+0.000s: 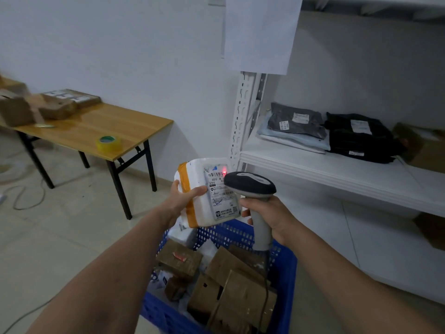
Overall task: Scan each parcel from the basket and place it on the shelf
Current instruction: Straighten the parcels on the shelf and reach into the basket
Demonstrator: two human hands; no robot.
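Over the basket [286, 285], the left hand [183, 201] gripped the upright parcel [199, 174], its label facing the scanner [250, 184] clasped by the right hand [274, 220]; the shelf [313, 167] lay rightward.

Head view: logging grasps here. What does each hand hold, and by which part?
The left hand holds the white parcel by its orange-taped edge; the right hand grips the scanner by its handle.

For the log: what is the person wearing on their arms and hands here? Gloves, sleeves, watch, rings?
Nothing shows. The left hand and right hand are bare, without gloves or visible rings. The left forearm and right forearm are bare to the frame's lower edge: no sleeves, watch or wristband in view.
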